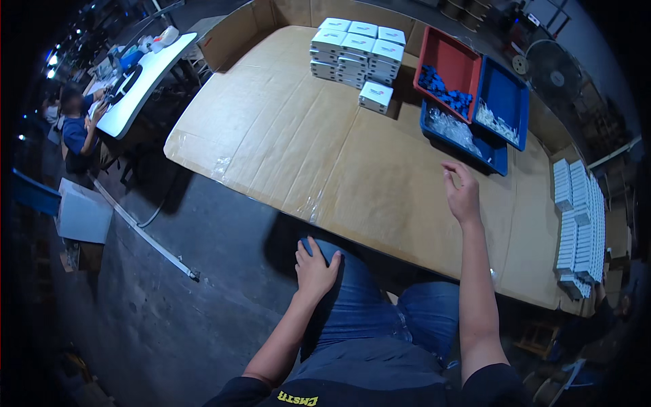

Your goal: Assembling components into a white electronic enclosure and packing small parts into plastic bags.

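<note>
My left hand [317,270] rests on my left thigh with its fingers spread and nothing in it. Over the cardboard-covered table [285,129], my right hand [463,195] is raised with fingers loosely bent and apart, holding nothing I can see. It is nearest to a blue tray [500,163] with clear plastic bags [451,129] in it. A red tray [447,51] with small blue-and-black parts [444,89] overlaps that tray. Beside it, another blue tray [500,85] holds small white pieces [496,122]. A single white box [375,97] sits in front of stacked white boxes [356,49].
Rows of white pieces [576,220] stand stacked along the table's right end. Cardboard walls [237,34] edge the far side. To the left, a person [78,129] is at a white table [149,81]. A pale bar [142,230] is low on the left.
</note>
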Demonstrator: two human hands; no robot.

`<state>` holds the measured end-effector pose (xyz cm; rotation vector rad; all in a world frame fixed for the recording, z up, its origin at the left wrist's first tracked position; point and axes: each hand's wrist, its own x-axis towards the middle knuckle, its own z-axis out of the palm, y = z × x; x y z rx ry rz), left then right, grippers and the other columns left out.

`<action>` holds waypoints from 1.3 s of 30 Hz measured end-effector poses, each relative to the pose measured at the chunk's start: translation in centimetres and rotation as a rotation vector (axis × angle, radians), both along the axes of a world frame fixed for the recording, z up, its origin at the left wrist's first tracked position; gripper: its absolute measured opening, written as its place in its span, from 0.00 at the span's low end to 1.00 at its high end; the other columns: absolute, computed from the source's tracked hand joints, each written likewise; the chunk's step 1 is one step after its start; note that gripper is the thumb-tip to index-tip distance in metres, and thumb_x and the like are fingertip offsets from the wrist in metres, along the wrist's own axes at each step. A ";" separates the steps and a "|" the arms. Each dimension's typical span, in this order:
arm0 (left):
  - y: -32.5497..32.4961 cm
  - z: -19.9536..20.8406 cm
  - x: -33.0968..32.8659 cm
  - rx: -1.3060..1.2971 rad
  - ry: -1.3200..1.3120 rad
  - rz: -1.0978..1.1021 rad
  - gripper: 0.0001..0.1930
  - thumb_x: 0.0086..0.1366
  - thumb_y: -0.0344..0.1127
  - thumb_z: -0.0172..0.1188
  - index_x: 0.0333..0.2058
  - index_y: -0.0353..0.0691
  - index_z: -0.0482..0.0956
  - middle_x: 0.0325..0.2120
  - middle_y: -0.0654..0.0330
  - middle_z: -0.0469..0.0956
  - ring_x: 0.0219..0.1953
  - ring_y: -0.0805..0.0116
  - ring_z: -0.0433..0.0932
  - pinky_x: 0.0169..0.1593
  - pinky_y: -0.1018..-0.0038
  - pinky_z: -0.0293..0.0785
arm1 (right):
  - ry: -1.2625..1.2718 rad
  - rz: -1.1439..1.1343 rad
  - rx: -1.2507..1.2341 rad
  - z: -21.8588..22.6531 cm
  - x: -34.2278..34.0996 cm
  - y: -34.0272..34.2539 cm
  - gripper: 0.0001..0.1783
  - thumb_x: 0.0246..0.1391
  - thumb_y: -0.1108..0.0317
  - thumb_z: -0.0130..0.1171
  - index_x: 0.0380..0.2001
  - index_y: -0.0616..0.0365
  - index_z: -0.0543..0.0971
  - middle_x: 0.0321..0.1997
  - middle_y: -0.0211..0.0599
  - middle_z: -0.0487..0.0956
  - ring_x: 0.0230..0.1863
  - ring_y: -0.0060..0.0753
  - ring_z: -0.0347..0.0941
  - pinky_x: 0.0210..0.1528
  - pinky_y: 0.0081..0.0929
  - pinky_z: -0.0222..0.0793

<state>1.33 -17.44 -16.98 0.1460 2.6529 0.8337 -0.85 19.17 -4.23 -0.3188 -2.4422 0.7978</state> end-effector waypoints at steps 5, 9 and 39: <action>0.6 0.0 -1.6 -0.071 -0.074 -0.006 0.50 0.65 0.58 0.62 0.69 0.21 0.54 0.70 0.23 0.49 0.72 0.26 0.53 0.71 0.40 0.56 | 0.016 0.125 0.038 1.1 -4.6 -1.1 0.08 0.61 0.75 0.60 0.43 0.63 0.83 0.45 0.44 0.84 0.49 0.43 0.82 0.53 0.32 0.75; 0.3 0.3 -3.3 -0.094 0.029 -0.066 0.49 0.59 0.54 0.68 0.67 0.21 0.59 0.69 0.26 0.53 0.73 0.30 0.52 0.73 0.40 0.49 | 0.052 0.103 0.054 3.5 -10.5 0.3 0.08 0.62 0.74 0.61 0.43 0.63 0.83 0.43 0.45 0.86 0.45 0.39 0.84 0.51 0.32 0.77; -0.4 -2.0 -7.9 0.032 0.085 0.261 0.36 0.66 0.42 0.59 0.66 0.23 0.61 0.66 0.29 0.57 0.72 0.34 0.53 0.74 0.46 0.47 | -0.735 0.311 0.170 8.0 -61.1 3.6 0.42 0.46 0.30 0.72 0.46 0.59 0.88 0.53 0.49 0.85 0.62 0.46 0.77 0.66 0.49 0.65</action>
